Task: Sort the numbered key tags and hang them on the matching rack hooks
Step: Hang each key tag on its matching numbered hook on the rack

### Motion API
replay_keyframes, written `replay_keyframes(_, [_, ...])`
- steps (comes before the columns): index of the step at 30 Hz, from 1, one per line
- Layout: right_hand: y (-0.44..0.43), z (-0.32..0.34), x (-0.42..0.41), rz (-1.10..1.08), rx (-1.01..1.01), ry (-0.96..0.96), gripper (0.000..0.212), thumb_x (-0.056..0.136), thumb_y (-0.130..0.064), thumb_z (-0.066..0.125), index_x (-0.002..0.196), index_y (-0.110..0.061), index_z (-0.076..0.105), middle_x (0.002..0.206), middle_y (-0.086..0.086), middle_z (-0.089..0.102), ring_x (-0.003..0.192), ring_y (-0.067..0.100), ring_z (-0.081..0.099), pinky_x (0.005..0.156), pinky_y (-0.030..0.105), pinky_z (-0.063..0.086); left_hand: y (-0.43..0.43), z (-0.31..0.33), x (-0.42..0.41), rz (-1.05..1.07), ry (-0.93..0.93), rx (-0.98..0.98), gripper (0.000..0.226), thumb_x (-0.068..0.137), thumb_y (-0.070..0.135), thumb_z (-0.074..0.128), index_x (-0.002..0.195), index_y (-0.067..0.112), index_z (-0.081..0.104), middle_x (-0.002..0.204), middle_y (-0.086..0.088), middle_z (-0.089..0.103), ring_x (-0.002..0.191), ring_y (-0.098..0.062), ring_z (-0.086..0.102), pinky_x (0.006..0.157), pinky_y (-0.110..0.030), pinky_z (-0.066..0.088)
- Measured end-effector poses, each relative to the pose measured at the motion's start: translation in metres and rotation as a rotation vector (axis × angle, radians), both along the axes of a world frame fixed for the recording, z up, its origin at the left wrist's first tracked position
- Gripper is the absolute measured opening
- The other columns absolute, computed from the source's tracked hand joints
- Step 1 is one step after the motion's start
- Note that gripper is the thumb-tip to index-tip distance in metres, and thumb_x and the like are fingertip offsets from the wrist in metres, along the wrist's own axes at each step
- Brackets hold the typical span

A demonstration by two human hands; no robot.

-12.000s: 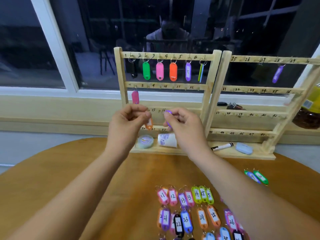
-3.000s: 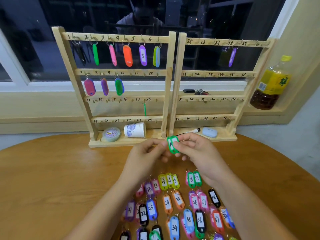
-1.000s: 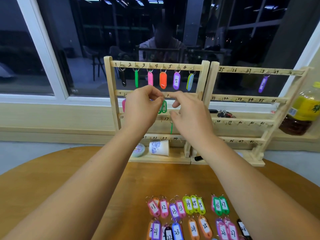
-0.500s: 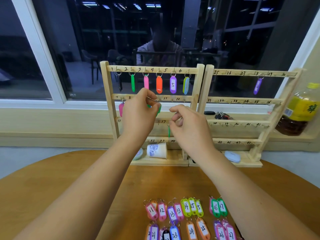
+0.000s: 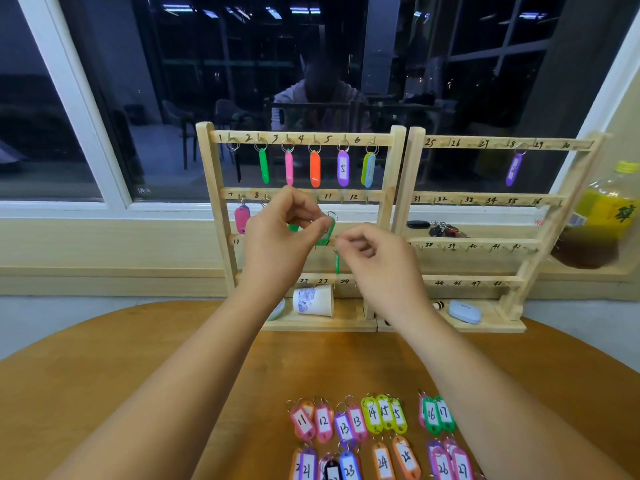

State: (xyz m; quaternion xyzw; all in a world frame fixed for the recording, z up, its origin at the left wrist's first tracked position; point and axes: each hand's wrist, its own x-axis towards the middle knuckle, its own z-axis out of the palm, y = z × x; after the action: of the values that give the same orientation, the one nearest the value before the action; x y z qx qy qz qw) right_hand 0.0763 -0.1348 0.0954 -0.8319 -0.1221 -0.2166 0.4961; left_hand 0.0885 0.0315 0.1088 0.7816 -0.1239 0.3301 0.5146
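As left hand [image 5: 277, 237] pinches green tag [image 5: 325, 233] under rail [image 5: 367, 195], right hand [image 5: 377, 261] adjacent

Single head-worn view, wide-angle, up close: facing forward and slightly down, across table [image 5: 104, 393] toward rack [image 5: 390, 209] and window [image 5: 194, 64] behind.

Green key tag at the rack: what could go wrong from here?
The left hand pinches the green plastic key tag with its metal ring off any hook and hides nearby numbers on the wooden rack: wrong hook possible. The right hand sits beside a hanging green tag: may knock it off.
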Motion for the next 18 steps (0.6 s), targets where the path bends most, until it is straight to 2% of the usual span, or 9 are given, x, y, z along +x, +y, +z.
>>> replay_keyframes(3, [0.003, 0.016, 0.002, 0.102, 0.173, 0.145, 0.020, 0.106, -0.036, 0.062, 0.101, -0.029, 0.081, 0.093, -0.013, 0.078, 0.089, 0.001, 0.071, 0.076, 0.022, 0.054, 0.002, -0.002, -0.009, -0.100, 0.000, -0.037, 0.021, 0.089, 0.012, 0.085, 0.095, 0.017, 0.066, 0.090, 0.004, 0.075, 0.090, -0.017, 0.074, 0.080, -0.042, 0.060])
replay_keyframes(6, [0.005, 0.024, 0.005, 0.166, 0.224, 0.134, 0.018, 0.105, -0.033, 0.065, 0.102, -0.027, 0.082, 0.091, -0.013, 0.078, 0.088, 0.000, 0.070, 0.071, 0.011, 0.050, 0.006, -0.003, -0.013, -0.133, -0.005, -0.047, 0.022, 0.090, 0.007, 0.084, 0.097, 0.013, 0.064, 0.088, 0.001, 0.076, 0.088, -0.019, 0.076, 0.082, -0.046, 0.062])
replay_keyframes(8, [0.009, 0.025, 0.008, 0.150, 0.199, 0.071, 0.014, 0.102, -0.030, 0.070, 0.099, -0.026, 0.082, 0.084, -0.016, 0.076, 0.083, -0.002, 0.068, 0.071, 0.011, 0.050, 0.008, -0.003, -0.012, -0.121, 0.012, -0.070, 0.021, 0.090, 0.006, 0.083, 0.096, 0.013, 0.064, 0.086, 0.001, 0.076, 0.086, -0.017, 0.076, 0.082, -0.044, 0.063])
replay_keyframes(10, [0.015, 0.028, 0.014, 0.081, 0.150, -0.014, 0.010, 0.099, -0.028, 0.074, 0.093, -0.025, 0.082, 0.081, -0.015, 0.075, 0.081, 0.000, 0.068, 0.075, 0.019, 0.054, 0.009, -0.001, -0.007, -0.075, 0.007, -0.079, 0.021, 0.090, 0.009, 0.083, 0.095, 0.017, 0.064, 0.085, 0.003, 0.076, 0.085, -0.015, 0.076, 0.079, -0.039, 0.063])
replay_keyframes(13, [0.025, 0.036, 0.029, -0.032, 0.055, -0.109, 0.014, 0.099, -0.029, 0.073, 0.088, -0.025, 0.080, 0.078, -0.011, 0.074, 0.077, 0.006, 0.070, 0.073, 0.027, 0.055, 0.006, 0.007, 0.004, 0.030, -0.008, -0.080, 0.017, 0.090, 0.013, 0.084, 0.097, 0.020, 0.071, 0.083, 0.010, 0.076, 0.083, -0.005, 0.075, 0.076, -0.024, 0.060])
replay_keyframes(18, [0.034, 0.043, 0.049, -0.117, -0.078, -0.124, 0.020, 0.102, -0.026, 0.067, 0.084, -0.025, 0.076, 0.070, -0.009, 0.072, 0.069, 0.007, 0.068, 0.071, 0.030, 0.056, 0.002, 0.020, 0.021, 0.148, 0.021, -0.012, 0.007, 0.092, 0.021, 0.081, 0.098, 0.024, 0.081, 0.079, 0.015, 0.076, 0.078, 0.002, 0.072, 0.073, -0.016, 0.057])
